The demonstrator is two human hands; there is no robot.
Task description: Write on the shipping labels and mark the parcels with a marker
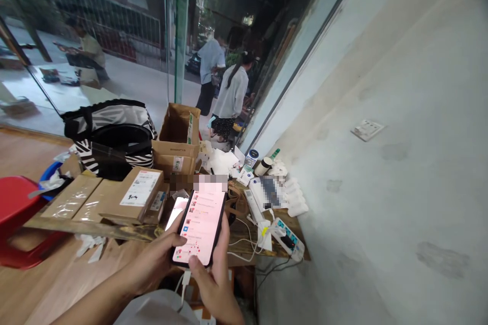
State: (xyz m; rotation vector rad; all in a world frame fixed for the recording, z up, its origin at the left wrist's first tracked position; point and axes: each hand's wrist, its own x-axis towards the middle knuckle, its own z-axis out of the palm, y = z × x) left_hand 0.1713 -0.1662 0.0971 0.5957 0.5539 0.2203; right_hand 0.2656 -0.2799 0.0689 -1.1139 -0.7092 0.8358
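A smartphone [200, 227] with a lit pinkish screen is held low in the middle of the view. My left hand [154, 259] cups it from the left, thumb at its edge. My right hand [217, 282] grips it from below and the right, thumb resting on the bottom of the screen. A white cable [185, 284] hangs from the phone's lower end. Just behind it lies a second lit phone [176, 210] on the table.
Cardboard boxes [133, 195] and an open carton [178, 134] crowd the wooden table [46, 284], with a zebra-striped bag [110, 134] behind. A power strip [287, 238], chargers and cables lie at the right by the white wall. A red stool [15, 213] stands left. Two people stand outside.
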